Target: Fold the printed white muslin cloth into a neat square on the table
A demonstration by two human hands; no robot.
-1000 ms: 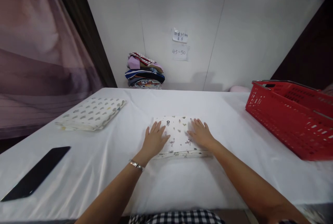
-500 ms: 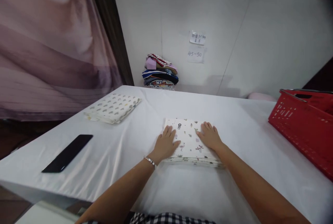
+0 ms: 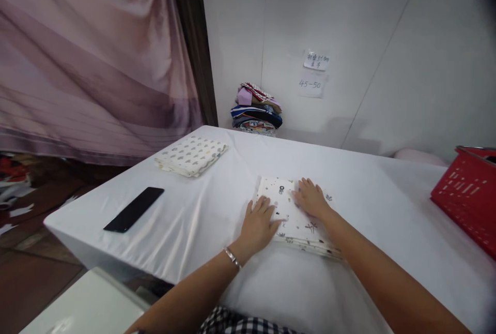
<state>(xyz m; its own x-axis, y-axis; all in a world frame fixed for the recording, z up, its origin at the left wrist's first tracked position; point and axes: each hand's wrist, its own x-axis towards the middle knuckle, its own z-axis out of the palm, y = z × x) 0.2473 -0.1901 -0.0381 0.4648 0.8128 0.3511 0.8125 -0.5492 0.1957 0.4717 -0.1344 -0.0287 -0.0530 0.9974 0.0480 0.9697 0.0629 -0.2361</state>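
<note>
Folded white cloth with small printed figures (image 3: 289,210) lies flat on the white-covered table (image 3: 217,220), right in front of me. My left hand (image 3: 259,224) lies palm down on its near left edge, fingers spread, gripping nothing. My right hand (image 3: 311,198) lies flat on top, fingers extended. Second folded white dotted cloth (image 3: 191,155) sits far left, black flat phone (image 3: 134,209) near it, red plastic basket (image 3: 468,197) at right, stack of coloured folded clothes (image 3: 256,107) by the wall.

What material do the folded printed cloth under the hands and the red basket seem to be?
Folded printed cloth: probably soft woven cotton, matt, with thin layered edges at its near side. Red basket: probably moulded plastic, slightly glossy, its wall pierced by regular slots. Both hands, left hand and right hand, lie flat on the cloth.
</note>
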